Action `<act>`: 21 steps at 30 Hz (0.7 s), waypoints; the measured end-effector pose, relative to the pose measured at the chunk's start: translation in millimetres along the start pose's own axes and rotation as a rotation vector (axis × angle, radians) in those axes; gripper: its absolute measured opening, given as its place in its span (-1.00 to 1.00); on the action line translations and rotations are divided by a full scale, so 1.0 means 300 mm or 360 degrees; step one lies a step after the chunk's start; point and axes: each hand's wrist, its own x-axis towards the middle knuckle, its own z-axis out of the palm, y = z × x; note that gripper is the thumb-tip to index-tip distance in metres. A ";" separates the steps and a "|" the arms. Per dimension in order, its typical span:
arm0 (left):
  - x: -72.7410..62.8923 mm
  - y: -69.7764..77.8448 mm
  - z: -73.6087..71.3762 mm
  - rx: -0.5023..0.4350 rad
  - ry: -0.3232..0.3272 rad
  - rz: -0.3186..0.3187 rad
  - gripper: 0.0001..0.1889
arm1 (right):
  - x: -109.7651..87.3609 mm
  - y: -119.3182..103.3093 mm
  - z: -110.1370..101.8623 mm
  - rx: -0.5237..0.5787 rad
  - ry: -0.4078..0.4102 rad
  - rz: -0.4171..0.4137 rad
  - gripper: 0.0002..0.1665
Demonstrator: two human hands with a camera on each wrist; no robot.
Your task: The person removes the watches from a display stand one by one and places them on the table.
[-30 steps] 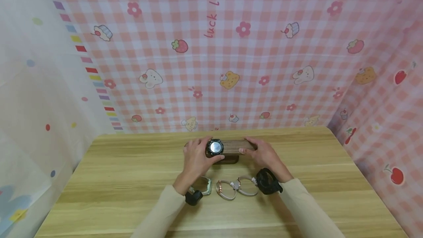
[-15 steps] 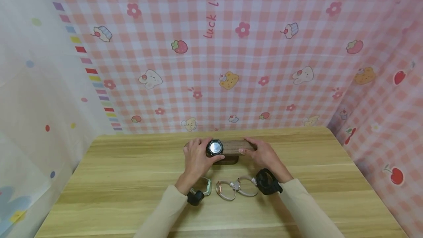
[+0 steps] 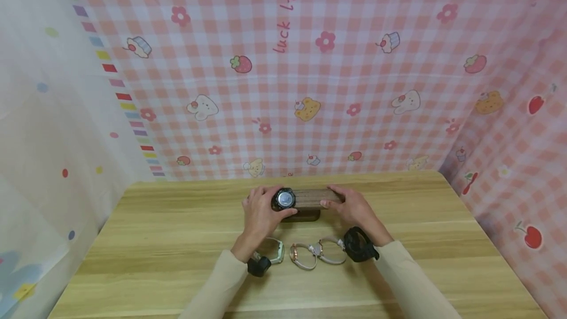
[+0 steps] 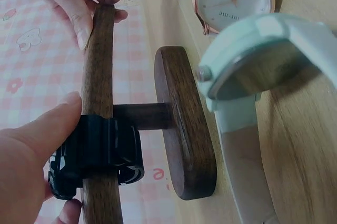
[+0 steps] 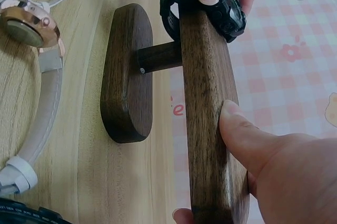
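Note:
A black digital watch is wrapped around the crossbar of a dark wooden T-shaped watch stand, left of its post. My left hand grips the watch between thumb and fingers; its face points up in the head view. In the left wrist view the watch's strap hangs curved around the bar. My right hand holds the bar's right end, the thumb along its near side, as the right wrist view shows. The stand's rounded base rests on the table, partly hidden by the bar.
Before the stand lie a mint-green watch and two rose-gold watches with pale straps, one left and one right. Another black watch shows at the right wrist view's corner. A pink checked cloth hangs behind the wooden table.
My left hand and the black watch have shifted slightly left along the bar, and the watch face has tipped a little. My right hand stays on the bar's end.

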 end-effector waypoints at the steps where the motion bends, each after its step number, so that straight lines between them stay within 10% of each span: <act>1: 0.000 -0.002 -0.003 -0.0001 0.0001 -0.0009 -0.25 | 0.000 0.000 0.001 -0.0002 -0.0003 0.0001 -0.26; 21: -0.017 -0.070 -0.050 -0.0106 0.0052 -0.0076 -0.28 | 0.000 -0.001 0.002 0.0029 -0.0005 -0.0007 -0.27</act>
